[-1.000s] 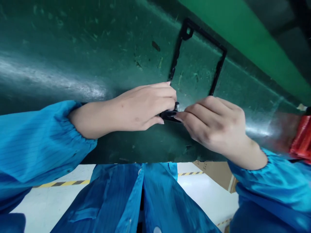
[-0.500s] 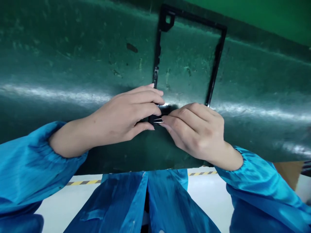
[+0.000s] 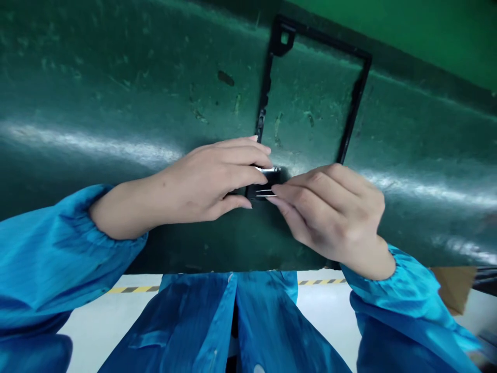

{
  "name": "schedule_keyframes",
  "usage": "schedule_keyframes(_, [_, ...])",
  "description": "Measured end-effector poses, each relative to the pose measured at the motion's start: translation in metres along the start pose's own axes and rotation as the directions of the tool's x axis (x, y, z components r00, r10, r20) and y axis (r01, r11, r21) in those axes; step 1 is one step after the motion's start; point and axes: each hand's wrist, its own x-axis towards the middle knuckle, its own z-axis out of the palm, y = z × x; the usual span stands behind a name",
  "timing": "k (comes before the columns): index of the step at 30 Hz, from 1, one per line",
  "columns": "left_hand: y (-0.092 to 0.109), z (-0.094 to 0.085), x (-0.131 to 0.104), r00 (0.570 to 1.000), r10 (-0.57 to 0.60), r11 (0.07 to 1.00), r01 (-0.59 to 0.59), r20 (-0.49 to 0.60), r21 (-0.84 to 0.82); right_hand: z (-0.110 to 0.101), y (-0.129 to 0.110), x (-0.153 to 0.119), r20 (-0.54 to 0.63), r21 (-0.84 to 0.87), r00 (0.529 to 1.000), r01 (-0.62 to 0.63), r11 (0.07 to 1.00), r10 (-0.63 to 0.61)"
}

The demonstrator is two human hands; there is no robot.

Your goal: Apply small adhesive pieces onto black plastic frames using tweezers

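Observation:
A thin black rectangular frame (image 3: 359,98) lies flat on the worn green table (image 3: 116,93), its far corner carrying a small tab with a hole. My left hand (image 3: 217,178) pinches the frame's near left corner, fingers curled over it. My right hand (image 3: 330,212) grips metal tweezers (image 3: 266,194), whose tips touch the black corner piece between both hands. The frame's near edge is hidden under my fingers.
The table's front edge (image 3: 233,269) runs just above my blue coat. Below it is a pale floor with yellow-black hazard tape (image 3: 132,289). A cardboard box (image 3: 454,287) stands at the lower right. A brighter green surface (image 3: 427,31) rises behind the table.
The view has shifted, so the frame sits more upright and nearer the middle. Both hands stay together at the frame's near corner, the tweezers still at the corner piece.

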Motion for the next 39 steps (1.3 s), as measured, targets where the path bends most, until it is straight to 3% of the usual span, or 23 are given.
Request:
schedule_keyframes(5, [-0.005, -0.003, -0.001, 0.998, 0.050, 0.998, -0.052, -0.030, -0.045, 0.007, 0.009, -0.006, -0.027, 0.147, 0.998, -0.052, 0.988, 0.057])
schedule_keyframes(9, [-0.006, -0.006, -0.001, 0.997, 0.056, 0.988, -0.048, -0.053, 0.145, 0.012, 0.009, -0.008, -0.004, 0.179, 0.999, -0.033, 0.983, 0.034])
schedule_keyframes(19, [0.001, -0.007, 0.004, 0.994, -0.088, 0.941, 0.104, -0.064, 0.323, 0.021, 0.010, -0.011, 0.080, 0.222, 0.986, -0.161, 0.962, 0.146])
schedule_keyframes(22, [0.006, -0.013, 0.004, 0.978, -0.173, 0.938, 0.199, -0.116, 0.284, 0.023, 0.015, -0.012, 0.089, 0.314, 0.985, -0.171, 0.934, 0.151])
schedule_keyframes(24, [0.009, -0.020, 0.004, 0.910, -0.302, 0.892, 0.375, -0.283, 0.252, 0.025, 0.018, -0.013, 0.082, 0.392, 0.984, -0.178, 0.903, 0.158])
schedule_keyframes(25, [0.010, -0.023, 0.004, 0.830, -0.380, 0.835, 0.497, -0.408, 0.235, 0.026, 0.019, -0.013, 0.075, 0.416, 0.984, -0.177, 0.892, 0.160])
schedule_keyframes(27, [0.011, -0.028, 0.005, 0.620, -0.506, 0.670, 0.720, -0.600, 0.178, 0.028, 0.021, -0.013, 0.063, 0.434, 0.986, -0.168, 0.885, 0.156])
schedule_keyframes(28, [0.012, -0.028, 0.007, 0.541, -0.558, 0.588, 0.793, -0.629, 0.161, 0.028, 0.021, -0.013, 0.060, 0.435, 0.987, -0.162, 0.885, 0.152])
schedule_keyframes(29, [0.012, -0.027, 0.009, 0.507, -0.609, 0.528, 0.833, -0.610, 0.165, 0.029, 0.021, -0.013, 0.060, 0.435, 0.987, -0.158, 0.886, 0.146])
schedule_keyframes(31, [0.014, -0.023, 0.014, 0.533, -0.683, 0.498, 0.840, -0.499, 0.214, 0.030, 0.021, -0.013, 0.065, 0.436, 0.989, -0.145, 0.888, 0.130])
schedule_keyframes(34, [0.012, -0.014, 0.022, 0.600, -0.690, 0.570, 0.795, -0.406, 0.207, 0.034, 0.024, -0.012, 0.076, 0.430, 0.993, -0.118, 0.895, 0.094])
schedule_keyframes(39, [0.010, -0.014, 0.019, 0.584, -0.662, 0.595, 0.790, -0.470, 0.144, 0.043, 0.024, -0.010, 0.084, 0.374, 0.995, -0.078, 0.924, 0.050])
